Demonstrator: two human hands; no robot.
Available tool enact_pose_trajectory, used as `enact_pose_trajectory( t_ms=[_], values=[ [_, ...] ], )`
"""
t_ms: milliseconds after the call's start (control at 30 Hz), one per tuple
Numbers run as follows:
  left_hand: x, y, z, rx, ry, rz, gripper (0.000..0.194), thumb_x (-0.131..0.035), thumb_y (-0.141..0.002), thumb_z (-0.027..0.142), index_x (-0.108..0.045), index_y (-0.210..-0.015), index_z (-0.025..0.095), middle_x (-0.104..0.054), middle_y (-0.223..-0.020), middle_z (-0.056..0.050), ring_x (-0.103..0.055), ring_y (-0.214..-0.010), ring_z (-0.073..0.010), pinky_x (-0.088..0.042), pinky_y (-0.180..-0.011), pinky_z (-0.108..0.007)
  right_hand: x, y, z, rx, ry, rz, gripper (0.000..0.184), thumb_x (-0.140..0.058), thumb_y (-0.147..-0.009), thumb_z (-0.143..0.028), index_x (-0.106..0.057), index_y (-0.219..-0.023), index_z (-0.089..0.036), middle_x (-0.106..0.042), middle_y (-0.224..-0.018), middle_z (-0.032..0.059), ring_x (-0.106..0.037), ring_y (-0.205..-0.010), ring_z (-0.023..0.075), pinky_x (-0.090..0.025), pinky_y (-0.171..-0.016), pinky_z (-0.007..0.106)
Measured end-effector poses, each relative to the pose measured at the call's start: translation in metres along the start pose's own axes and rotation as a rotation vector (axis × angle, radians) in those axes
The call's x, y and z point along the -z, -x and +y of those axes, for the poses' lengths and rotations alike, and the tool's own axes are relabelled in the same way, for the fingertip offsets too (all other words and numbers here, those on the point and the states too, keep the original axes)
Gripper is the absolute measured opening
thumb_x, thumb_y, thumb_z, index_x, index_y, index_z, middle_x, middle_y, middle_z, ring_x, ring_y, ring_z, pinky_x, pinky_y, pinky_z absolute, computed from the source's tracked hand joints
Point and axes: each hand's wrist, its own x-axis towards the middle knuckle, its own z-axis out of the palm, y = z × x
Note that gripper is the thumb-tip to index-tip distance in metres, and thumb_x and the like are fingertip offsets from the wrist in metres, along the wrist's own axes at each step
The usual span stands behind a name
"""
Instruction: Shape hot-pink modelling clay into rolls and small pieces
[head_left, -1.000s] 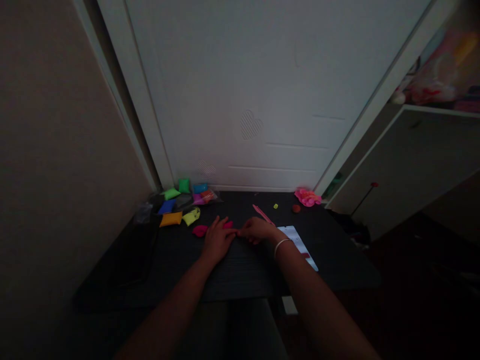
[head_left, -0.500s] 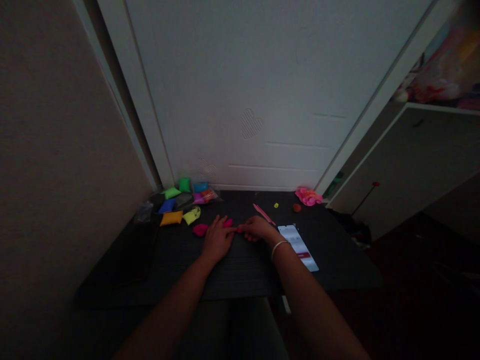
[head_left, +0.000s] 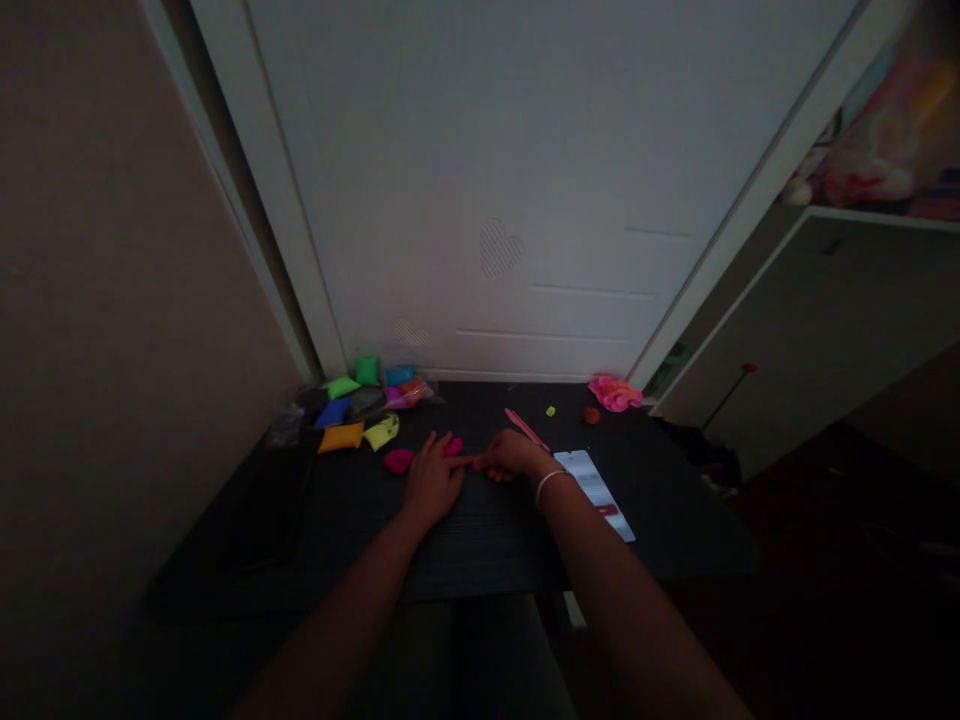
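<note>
My left hand [head_left: 433,478] lies flat on the dark table, fingers spread, over or beside magenta modelling clay. One lump of the magenta clay [head_left: 399,461] shows left of this hand, and another piece pokes out past its fingertips. The thumb points right, reaching my right hand [head_left: 511,456]. That hand is closed in a pinch, with a small bit of magenta clay [head_left: 478,463] at its fingertips; part of it is hidden by the fingers. Just behind the right hand lie slim pink modelling tools [head_left: 526,428].
Packets of coloured clay, including an orange packet [head_left: 341,438] and a yellow packet [head_left: 382,433], lie at the back left. A lit phone [head_left: 596,495] rests by my right forearm. Further back are a yellow bit [head_left: 550,411], a brownish lump [head_left: 592,415] and a ruffled pink piece [head_left: 615,393].
Both hands stay in nearly the same place, the right one shifted very slightly at the fingertips. The whole view has tilted a little.
</note>
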Motion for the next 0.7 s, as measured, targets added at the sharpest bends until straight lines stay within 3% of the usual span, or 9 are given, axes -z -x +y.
enact_pose_trajectory(
  t_ms=[167,333,433,700],
  values=[
    [-0.0002,0.0004,0.0001,0.011,0.01,-0.003,0.03,-0.046,-0.077,0.024,-0.063,-0.101,0.03,-0.046,-0.127,-0.002,-0.029,-0.123,-0.0278,-0.03,-0.097,-0.043,0.0037,0.0045,0.0013,0.021,-0.006,-0.023,0.03,-0.051,-0.078,-0.041,-0.059,-0.068,-0.013,-0.061,-0.053,-0.001,-0.053,-0.042,0.004,-0.04,-0.04,0.013],
    [0.0,0.0006,-0.0004,0.013,0.019,-0.013,0.031,-0.046,-0.076,0.024,-0.063,-0.101,0.03,-0.045,-0.128,-0.001,-0.029,-0.123,-0.0275,-0.03,-0.097,-0.042,0.0006,0.0029,-0.0014,-0.009,0.07,-0.004,0.032,-0.065,-0.064,-0.043,-0.059,-0.059,-0.012,-0.059,-0.046,-0.0006,-0.051,-0.038,0.0055,-0.039,-0.039,0.014],
    [-0.0003,0.0007,-0.0009,0.004,0.014,-0.005,0.031,-0.046,-0.076,0.025,-0.062,-0.101,0.031,-0.046,-0.127,-0.001,-0.029,-0.123,-0.027,-0.03,-0.097,-0.041,-0.0006,0.0021,-0.0023,-0.019,0.101,0.012,0.033,-0.067,-0.062,-0.043,-0.059,-0.057,-0.012,-0.059,-0.044,0.0,-0.051,-0.038,0.0062,-0.039,-0.039,0.014],
    [-0.0005,0.0003,-0.0006,0.011,0.0,-0.013,0.032,-0.046,-0.076,0.023,-0.062,-0.102,0.032,-0.046,-0.128,-0.001,-0.029,-0.123,-0.0265,-0.029,-0.098,-0.041,0.0016,-0.0014,0.0009,-0.007,0.107,0.025,0.037,-0.052,-0.075,-0.046,-0.059,-0.061,-0.013,-0.06,-0.047,0.0004,-0.052,-0.038,0.0061,-0.041,-0.04,0.014]
  ],
)
